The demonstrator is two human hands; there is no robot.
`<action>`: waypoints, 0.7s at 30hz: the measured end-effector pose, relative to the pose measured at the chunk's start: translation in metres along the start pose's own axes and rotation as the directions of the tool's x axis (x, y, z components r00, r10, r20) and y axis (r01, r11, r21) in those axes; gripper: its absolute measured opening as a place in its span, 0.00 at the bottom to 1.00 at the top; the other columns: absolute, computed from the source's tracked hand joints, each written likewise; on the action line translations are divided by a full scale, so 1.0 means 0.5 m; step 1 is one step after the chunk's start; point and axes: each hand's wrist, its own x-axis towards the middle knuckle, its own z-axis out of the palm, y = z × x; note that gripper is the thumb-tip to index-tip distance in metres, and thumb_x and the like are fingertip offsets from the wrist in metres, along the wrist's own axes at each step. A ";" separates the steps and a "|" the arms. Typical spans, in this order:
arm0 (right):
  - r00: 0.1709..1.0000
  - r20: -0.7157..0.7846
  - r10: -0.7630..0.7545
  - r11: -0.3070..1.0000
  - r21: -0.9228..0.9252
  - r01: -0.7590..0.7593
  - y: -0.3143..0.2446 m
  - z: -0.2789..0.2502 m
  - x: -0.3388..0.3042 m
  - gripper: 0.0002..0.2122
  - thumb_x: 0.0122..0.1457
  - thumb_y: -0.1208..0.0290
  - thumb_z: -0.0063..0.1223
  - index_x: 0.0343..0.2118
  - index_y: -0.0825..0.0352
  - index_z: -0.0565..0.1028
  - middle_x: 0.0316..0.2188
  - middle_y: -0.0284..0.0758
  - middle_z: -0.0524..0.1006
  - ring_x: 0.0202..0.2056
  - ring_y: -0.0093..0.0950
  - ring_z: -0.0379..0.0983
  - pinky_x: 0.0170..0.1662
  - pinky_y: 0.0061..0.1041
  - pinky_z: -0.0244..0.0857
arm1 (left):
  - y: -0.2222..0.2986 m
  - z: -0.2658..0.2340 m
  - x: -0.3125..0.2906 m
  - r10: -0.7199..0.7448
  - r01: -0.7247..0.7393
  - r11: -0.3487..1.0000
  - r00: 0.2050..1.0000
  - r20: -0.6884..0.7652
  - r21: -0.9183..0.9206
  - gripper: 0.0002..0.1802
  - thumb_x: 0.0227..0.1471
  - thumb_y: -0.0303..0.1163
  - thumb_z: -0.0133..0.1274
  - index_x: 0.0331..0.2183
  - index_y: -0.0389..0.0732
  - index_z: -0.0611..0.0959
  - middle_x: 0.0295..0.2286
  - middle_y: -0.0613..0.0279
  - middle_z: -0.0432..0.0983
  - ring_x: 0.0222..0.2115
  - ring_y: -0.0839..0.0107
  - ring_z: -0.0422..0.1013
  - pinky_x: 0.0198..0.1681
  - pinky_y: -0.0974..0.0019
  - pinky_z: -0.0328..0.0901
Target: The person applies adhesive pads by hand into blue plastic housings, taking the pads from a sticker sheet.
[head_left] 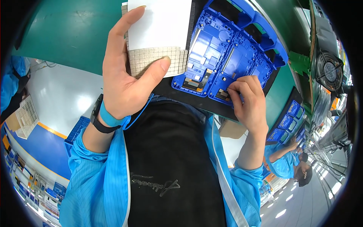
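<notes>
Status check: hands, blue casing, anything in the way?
Left hand gripping white sheet and grey squares. Right hand, fingertips inside blue casing. Casing open, partly hidden by right hand.

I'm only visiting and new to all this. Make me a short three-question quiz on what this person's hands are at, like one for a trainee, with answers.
1. True or false: the left hand holds a screwdriver.
2. What colour are the plastic housings that the right hand is working at?
a) red
b) blue
c) yellow
3. Fill in: the blue band is worn on the person's ____ wrist.

Key
1. False: it holds a white sheet together with a grid of small grey squares.
2. b
3. left
</notes>
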 end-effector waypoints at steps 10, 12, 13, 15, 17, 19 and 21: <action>0.994 -0.087 0.073 0.996 0.066 -0.068 -0.014 0.010 0.026 0.05 0.51 0.85 0.60 0.30 0.70 0.76 0.31 0.38 0.75 0.34 0.35 0.72 0.39 0.29 0.66 | 0.007 0.008 -0.002 0.004 -0.002 0.997 1.000 0.026 -0.079 0.43 0.48 0.22 0.55 0.64 0.37 0.58 0.54 0.46 0.67 0.52 0.60 0.72 0.53 0.60 0.70; 0.995 -0.078 0.065 0.996 0.062 -0.060 -0.015 0.012 0.033 0.05 0.51 0.84 0.60 0.30 0.70 0.76 0.31 0.37 0.75 0.34 0.35 0.72 0.39 0.29 0.67 | 0.012 0.007 0.000 0.015 -0.013 0.997 1.000 0.024 -0.079 0.42 0.49 0.20 0.55 0.64 0.37 0.58 0.52 0.46 0.68 0.52 0.60 0.72 0.53 0.61 0.70; 0.995 -0.067 0.069 0.996 0.061 -0.065 -0.016 0.012 0.035 0.05 0.51 0.84 0.60 0.30 0.70 0.76 0.31 0.37 0.75 0.34 0.34 0.72 0.38 0.28 0.67 | 0.014 0.006 0.000 0.025 -0.023 0.997 0.999 0.023 -0.080 0.41 0.49 0.19 0.54 0.63 0.37 0.59 0.51 0.46 0.69 0.52 0.60 0.71 0.52 0.61 0.70; 0.996 -0.056 0.075 0.996 0.057 -0.072 -0.016 0.013 0.035 0.05 0.51 0.84 0.60 0.30 0.70 0.76 0.30 0.37 0.75 0.34 0.34 0.72 0.38 0.28 0.67 | 0.011 0.009 0.000 0.020 -0.018 0.994 1.000 0.021 -0.104 0.41 0.49 0.19 0.54 0.63 0.37 0.59 0.51 0.46 0.69 0.52 0.60 0.71 0.52 0.61 0.70; 0.993 -0.041 0.114 0.992 0.064 -0.111 -0.015 0.013 0.032 0.05 0.51 0.84 0.60 0.30 0.70 0.76 0.30 0.37 0.75 0.33 0.34 0.72 0.37 0.28 0.67 | 0.009 0.010 0.000 0.014 -0.012 0.992 1.000 0.018 -0.127 0.41 0.50 0.19 0.54 0.63 0.37 0.58 0.51 0.46 0.69 0.52 0.60 0.71 0.52 0.61 0.70; 0.994 -0.039 0.107 0.992 0.066 -0.104 -0.016 0.013 0.033 0.05 0.51 0.84 0.60 0.30 0.70 0.76 0.30 0.37 0.75 0.33 0.34 0.72 0.37 0.28 0.67 | 0.008 0.010 0.001 0.028 -0.024 0.992 0.999 0.029 -0.127 0.41 0.50 0.19 0.54 0.63 0.37 0.58 0.51 0.46 0.69 0.52 0.60 0.72 0.52 0.61 0.70; 0.995 -0.036 0.098 0.993 0.068 -0.095 -0.016 0.011 0.035 0.05 0.51 0.84 0.60 0.30 0.70 0.76 0.30 0.37 0.75 0.32 0.33 0.72 0.37 0.28 0.67 | 0.009 0.007 0.000 0.014 -0.009 0.991 0.999 0.037 -0.137 0.40 0.50 0.19 0.54 0.63 0.37 0.58 0.51 0.46 0.69 0.52 0.60 0.71 0.52 0.61 0.70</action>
